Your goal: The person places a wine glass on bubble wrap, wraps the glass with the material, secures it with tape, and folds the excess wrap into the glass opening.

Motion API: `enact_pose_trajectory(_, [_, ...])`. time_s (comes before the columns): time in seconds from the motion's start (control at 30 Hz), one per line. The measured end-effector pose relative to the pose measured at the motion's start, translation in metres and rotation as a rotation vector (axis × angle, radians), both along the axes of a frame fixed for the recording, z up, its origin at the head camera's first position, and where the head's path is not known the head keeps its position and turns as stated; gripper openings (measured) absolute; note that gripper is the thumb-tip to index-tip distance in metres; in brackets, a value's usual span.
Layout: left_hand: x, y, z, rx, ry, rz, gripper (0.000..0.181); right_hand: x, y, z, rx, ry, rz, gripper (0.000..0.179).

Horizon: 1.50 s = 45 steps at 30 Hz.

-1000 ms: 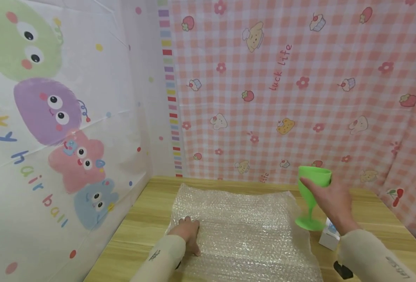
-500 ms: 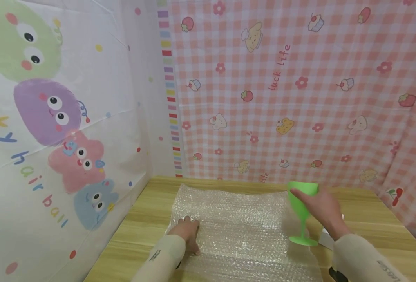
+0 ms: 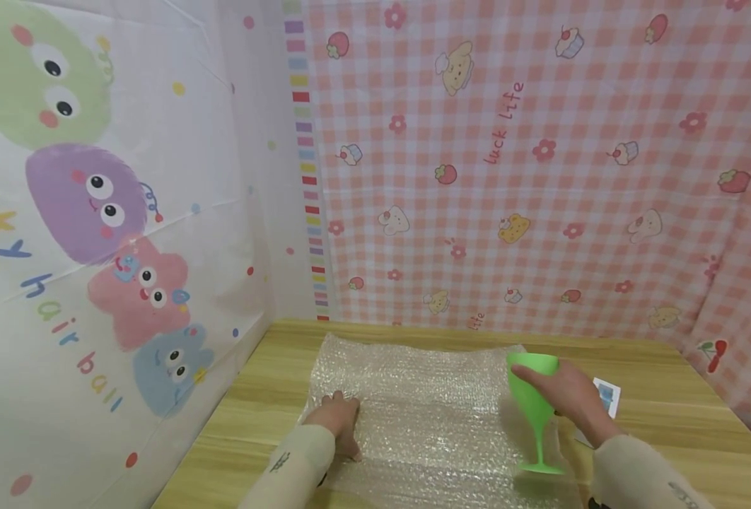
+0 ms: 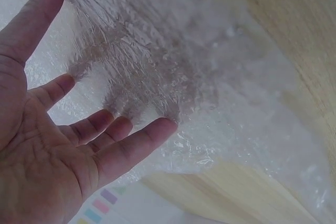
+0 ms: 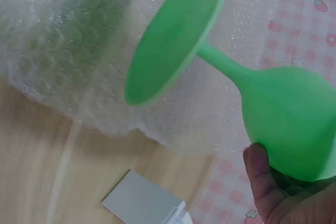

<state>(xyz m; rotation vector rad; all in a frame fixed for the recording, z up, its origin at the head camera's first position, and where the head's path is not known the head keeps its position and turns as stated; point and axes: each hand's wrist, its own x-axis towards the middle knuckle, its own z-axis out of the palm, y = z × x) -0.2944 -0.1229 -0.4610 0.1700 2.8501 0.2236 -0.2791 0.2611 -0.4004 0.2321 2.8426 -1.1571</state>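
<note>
A bright green plastic goblet [image 3: 531, 392] is held upright by its bowl in my right hand [image 3: 575, 399]. Its round foot is close over the right edge of the bubble wrap [image 3: 433, 403], and a green tint shows on the wrap below it in the right wrist view. The thumb lies along the front of the bowl; most of the other fingers are hidden behind it. At the wrap's left side, my left hand [image 3: 340, 423] rests with spread fingers. In the left wrist view its fingertips [image 4: 165, 125] touch the clear sheet, which wrinkles around them.
A small white box [image 5: 144, 200] with a blue picture stands on the wooden table [image 3: 674, 410], right of the wrap and partly behind my right forearm. A pink checked cloth [image 3: 464, 141] hangs at the back, and a white cartoon-printed cloth [image 3: 223, 141] at the left.
My right hand has brought the goblet down and to the left, from beside the box to over the wrap's right edge. The left hand and the wrap stay put.
</note>
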Motion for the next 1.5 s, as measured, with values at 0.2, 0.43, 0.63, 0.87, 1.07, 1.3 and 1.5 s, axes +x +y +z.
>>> enact_pose_trajectory(0.2, [0.001,0.0,0.001,-0.006,-0.005,-0.001,0.074,0.004,-0.005,-0.01,-0.055,-0.041,0.017,0.075])
enact_pose_trajectory(0.43, [0.002,0.0,0.003,-0.012,0.003,0.001,0.074,0.008,-0.007,-0.017,-0.112,-0.066,0.005,0.068])
enact_pose_trajectory(0.63, [0.002,-0.001,0.001,-0.012,0.01,-0.004,0.074,0.009,-0.003,-0.027,-0.136,-0.11,0.005,0.07])
enact_pose_trajectory(0.87, [0.002,-0.001,0.001,-0.002,0.011,-0.013,0.074,0.011,0.002,-0.036,-0.175,-0.149,-0.004,0.07])
enact_pose_trajectory(1.07, [0.003,0.0,0.001,0.003,0.007,-0.008,0.077,0.012,0.003,-0.042,-0.202,-0.18,-0.007,0.069])
enact_pose_trajectory(1.3, [0.001,0.0,0.0,-0.017,0.017,-0.007,0.076,0.012,0.004,-0.051,-0.173,-0.164,-0.008,0.069])
enact_pose_trajectory(1.5, [0.004,0.001,0.002,-0.017,0.023,-0.01,0.075,0.01,0.006,-0.054,-0.114,-0.129,0.0,0.067])
